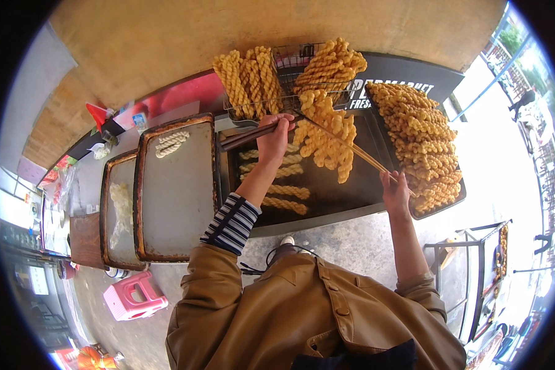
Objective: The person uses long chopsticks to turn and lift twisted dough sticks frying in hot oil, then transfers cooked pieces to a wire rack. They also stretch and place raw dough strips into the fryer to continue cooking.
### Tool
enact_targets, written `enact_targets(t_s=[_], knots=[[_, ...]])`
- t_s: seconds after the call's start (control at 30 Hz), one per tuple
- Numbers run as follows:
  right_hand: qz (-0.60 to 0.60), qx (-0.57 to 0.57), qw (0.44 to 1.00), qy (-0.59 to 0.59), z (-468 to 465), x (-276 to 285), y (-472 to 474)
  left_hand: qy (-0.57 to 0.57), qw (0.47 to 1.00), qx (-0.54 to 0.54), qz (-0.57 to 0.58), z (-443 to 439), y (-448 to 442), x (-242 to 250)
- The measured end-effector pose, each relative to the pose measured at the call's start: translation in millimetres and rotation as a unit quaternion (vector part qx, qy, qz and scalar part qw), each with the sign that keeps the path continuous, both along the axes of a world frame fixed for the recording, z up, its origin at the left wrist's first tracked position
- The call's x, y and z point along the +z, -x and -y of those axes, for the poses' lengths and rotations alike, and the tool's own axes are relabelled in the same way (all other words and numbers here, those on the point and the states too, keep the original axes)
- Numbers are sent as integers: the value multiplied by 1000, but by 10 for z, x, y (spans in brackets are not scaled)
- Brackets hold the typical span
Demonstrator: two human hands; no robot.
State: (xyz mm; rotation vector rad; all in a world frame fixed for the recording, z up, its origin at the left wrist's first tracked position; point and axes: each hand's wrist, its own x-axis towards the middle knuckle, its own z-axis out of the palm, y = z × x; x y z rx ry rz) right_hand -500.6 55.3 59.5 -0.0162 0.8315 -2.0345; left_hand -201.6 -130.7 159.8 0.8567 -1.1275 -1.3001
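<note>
Dark chopsticks (247,137) are gripped in my left hand (275,143), above the left part of a fryer (370,178). My right hand (396,193) grips long wooden chopsticks (367,157) by the fryer's right front; they slant up and left. Their tips meet near those of the dark pair. Along the wooden pair is a bunch of golden fried dough twists (326,138), over the fryer; how it is supported is unclear. Paler dough twists (284,190) float in the oil beneath and beside my left forearm.
A wire basket (282,99) of fried twists stands behind the fryer. At right, a tray (421,215) is heaped with more fried twists (418,143). To the left, a metal tray (178,199) carries raw dough twists (171,144). A pink plastic stool (134,296) stands on the floor.
</note>
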Motion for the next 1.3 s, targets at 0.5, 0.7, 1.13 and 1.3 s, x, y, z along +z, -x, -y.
enact_targets(t_s=[0.5, 0.7, 1.13, 1.3], knots=[[-84, -10, 994, -66, 371, 955, 49, -56, 996, -25, -58, 245, 8, 468], [-172, 1, 983, 64, 1188, 1903, 338, 100, 984, 6, -150, 749, -42, 1292], [-11, 71, 983, 167, 3110, 937, 78, 291, 946, 141, -13, 2001, -86, 1232], [157, 5, 978, 134, 2773, 42, 59, 338, 926, 139, 90, 2049, 439, 801]])
